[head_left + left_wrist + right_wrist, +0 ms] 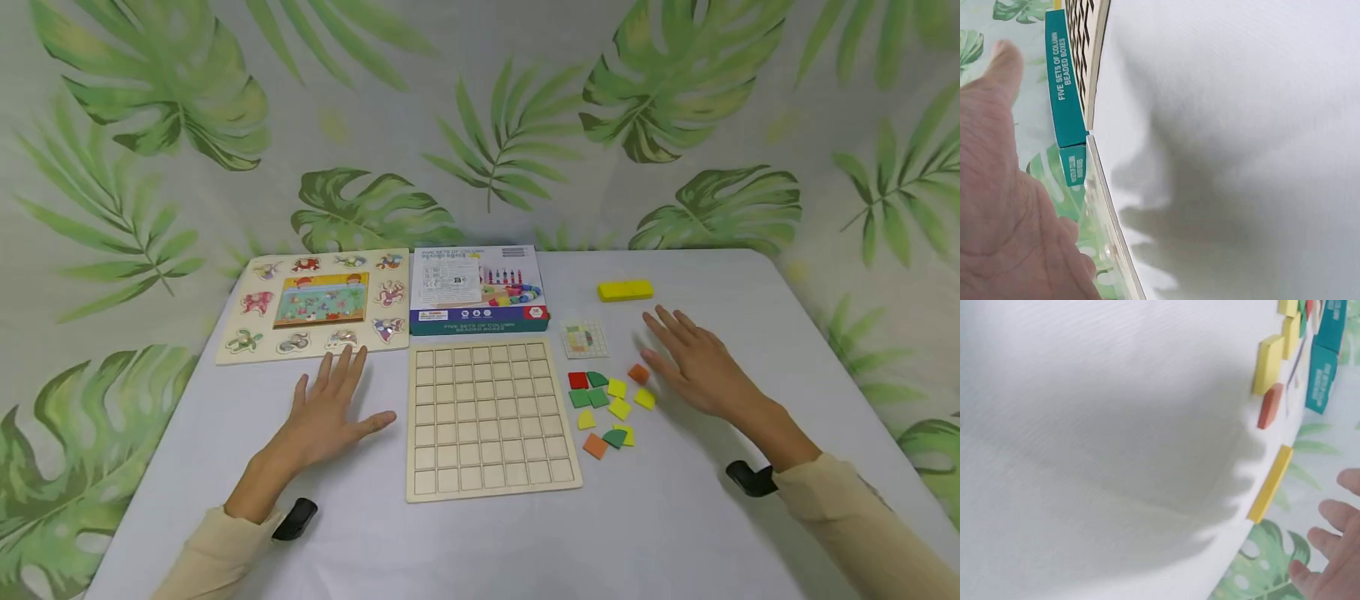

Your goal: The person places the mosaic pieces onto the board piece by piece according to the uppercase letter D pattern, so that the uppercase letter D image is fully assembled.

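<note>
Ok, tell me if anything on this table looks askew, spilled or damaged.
Nothing looks damaged or spilled. The coloured tiles lie in a loose, unsorted cluster right of the empty grid board, some turned at angles. The yellow block lies apart from them. Both hands, left hand and right hand, are spread flat, holding nothing.

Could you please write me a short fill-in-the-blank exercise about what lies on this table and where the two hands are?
1. The wooden grid board lies between the two hands, and all its cells are ____.
2. The loose coloured tiles lie beside the ____ hand.
3. The left hand rests flat just in front of the wooden ____ puzzle board.
4. The long block beyond the right hand is ____ in colour.

Missing words: empty; right; animal; yellow
</note>
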Action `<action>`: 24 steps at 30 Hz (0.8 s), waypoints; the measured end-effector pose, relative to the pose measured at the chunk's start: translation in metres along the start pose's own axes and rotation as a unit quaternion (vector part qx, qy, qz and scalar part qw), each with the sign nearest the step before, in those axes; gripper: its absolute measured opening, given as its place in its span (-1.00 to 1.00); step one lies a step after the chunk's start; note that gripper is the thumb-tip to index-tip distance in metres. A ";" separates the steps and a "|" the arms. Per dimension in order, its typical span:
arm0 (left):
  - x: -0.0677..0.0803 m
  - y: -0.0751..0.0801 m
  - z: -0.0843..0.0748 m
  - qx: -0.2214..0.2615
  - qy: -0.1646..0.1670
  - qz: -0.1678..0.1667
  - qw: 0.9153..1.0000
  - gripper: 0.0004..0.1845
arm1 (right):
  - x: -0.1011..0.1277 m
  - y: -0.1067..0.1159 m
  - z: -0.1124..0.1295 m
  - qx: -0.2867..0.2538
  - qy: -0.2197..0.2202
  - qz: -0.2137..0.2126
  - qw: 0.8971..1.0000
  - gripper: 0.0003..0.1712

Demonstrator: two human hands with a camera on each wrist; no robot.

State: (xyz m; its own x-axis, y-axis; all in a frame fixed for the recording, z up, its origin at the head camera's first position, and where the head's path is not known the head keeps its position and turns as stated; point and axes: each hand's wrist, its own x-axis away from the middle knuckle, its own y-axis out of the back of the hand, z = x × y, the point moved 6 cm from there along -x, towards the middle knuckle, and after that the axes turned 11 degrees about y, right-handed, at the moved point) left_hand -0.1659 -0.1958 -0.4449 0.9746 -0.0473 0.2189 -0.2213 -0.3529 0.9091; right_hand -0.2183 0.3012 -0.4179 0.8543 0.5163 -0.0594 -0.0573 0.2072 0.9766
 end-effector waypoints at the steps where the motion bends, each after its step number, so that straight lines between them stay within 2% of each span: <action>1: 0.000 -0.002 -0.002 0.006 -0.004 0.008 1.000 0.21 | 0.000 0.001 0.002 -0.002 0.003 0.000 1.000 -0.21; 5: 0.000 -0.010 -0.008 0.028 -0.022 0.022 0.999 0.31 | -0.001 -0.002 0.012 -0.018 0.010 0.004 1.000 -0.20; 14: -0.007 -0.025 -0.020 0.051 -0.048 0.054 0.996 0.51 | -0.004 -0.016 0.030 -0.078 0.010 0.057 0.995 -0.17; 21: -0.012 -0.029 -0.024 0.052 -0.040 0.088 0.994 0.57 | -0.012 -0.029 0.048 -0.092 0.085 0.046 0.991 -0.23; 24: -0.012 -0.031 -0.024 0.051 -0.034 0.105 0.993 0.61 | -0.014 -0.033 0.055 -0.093 0.102 0.046 0.989 -0.25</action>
State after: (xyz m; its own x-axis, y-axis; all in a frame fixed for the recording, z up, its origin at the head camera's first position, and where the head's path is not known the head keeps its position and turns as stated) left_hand -0.1711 -0.1617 -0.4673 0.9083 -0.1907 0.3722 -0.4182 -0.4216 0.8046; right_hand -0.1999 0.2418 -0.4384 0.7203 0.6930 -0.0314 -0.2401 0.2916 0.9259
